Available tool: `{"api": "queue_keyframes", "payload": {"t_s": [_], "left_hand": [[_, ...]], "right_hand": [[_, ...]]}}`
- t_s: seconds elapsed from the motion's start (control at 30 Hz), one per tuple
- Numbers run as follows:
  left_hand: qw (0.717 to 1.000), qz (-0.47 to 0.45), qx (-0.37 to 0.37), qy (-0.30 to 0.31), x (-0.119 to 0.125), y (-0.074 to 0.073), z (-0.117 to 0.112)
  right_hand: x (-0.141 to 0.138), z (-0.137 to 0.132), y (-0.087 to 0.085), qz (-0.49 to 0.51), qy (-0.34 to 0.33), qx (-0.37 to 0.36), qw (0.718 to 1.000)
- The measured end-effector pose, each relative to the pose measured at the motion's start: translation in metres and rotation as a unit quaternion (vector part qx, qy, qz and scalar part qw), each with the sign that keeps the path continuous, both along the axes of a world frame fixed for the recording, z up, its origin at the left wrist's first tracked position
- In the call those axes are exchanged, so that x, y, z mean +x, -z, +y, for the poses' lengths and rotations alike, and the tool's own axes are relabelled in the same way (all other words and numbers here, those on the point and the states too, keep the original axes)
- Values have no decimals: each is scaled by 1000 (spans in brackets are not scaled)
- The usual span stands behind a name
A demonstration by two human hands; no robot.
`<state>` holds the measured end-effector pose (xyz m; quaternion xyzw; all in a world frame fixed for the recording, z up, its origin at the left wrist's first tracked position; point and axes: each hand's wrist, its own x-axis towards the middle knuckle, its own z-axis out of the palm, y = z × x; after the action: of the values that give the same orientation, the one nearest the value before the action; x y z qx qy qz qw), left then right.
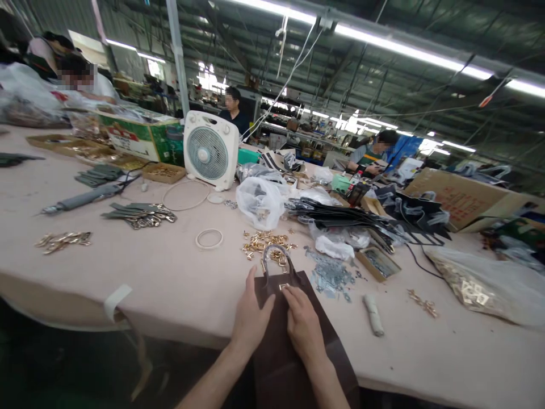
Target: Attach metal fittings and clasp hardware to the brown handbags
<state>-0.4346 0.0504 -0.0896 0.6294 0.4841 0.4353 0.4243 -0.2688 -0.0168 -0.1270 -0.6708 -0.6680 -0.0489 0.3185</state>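
A dark brown handbag (279, 369) lies at the table's front edge, its looped handle (276, 250) pointing away from me. My left hand (251, 312) grips the bag's upper left edge, thumb on the front panel and fingers along the side. With bent fingers close together, my right hand (304, 324) holds a small gold rectangular metal fitting (283, 287) against the bag near its top. The underside of that fitting is hidden. Just beyond the handle lies a pile of gold metal fittings (264, 241). Thin grey metal plates (332, 272) are scattered to the right.
A white ring of tape (209, 239), strap pieces with clasps (140, 215) and a corded grey tool (80, 199) lie leftward. A box fan (210, 150) stands behind. Rightward are stacked black pieces (340, 216), a small carton (378, 264) and a bag of fittings (481, 289). Several people sit beyond.
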Motion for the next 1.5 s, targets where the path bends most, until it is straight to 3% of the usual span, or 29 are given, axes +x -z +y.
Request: {"api": "queue_keyframes", "payload": {"t_s": [0.1, 0.2, 0.3, 0.43, 0.53, 0.77, 0.97, 1.23, 1.5], "left_hand": [[997, 47, 55, 21, -12, 2, 5], [992, 119, 26, 42, -23, 2, 15], [984, 164, 10, 65, -31, -1, 22], [980, 183, 19, 75, -34, -2, 20], [980, 182, 30, 79, -34, -1, 12], [971, 205, 51, 109, -36, -7, 1], [965, 231, 46, 119, -38, -8, 3], [986, 120, 0, 113, -40, -9, 10], [993, 55, -33, 103, -40, -12, 14]], "right_hand": [[-13, 1, 2, 5, 3, 4, 1000], [-19, 2, 0, 36, -10, 14, 999], [-14, 5, -8, 129, -20, 21, 991], [9, 23, -16, 287, 72, 49, 954], [34, 45, -17, 319, 130, 75, 936], [83, 92, -23, 294, 58, 20, 954], [109, 127, -26, 230, 61, -9, 971], [113, 169, -9, 180, 77, -29, 980], [101, 172, -12, 178, 124, -6, 976]]}}
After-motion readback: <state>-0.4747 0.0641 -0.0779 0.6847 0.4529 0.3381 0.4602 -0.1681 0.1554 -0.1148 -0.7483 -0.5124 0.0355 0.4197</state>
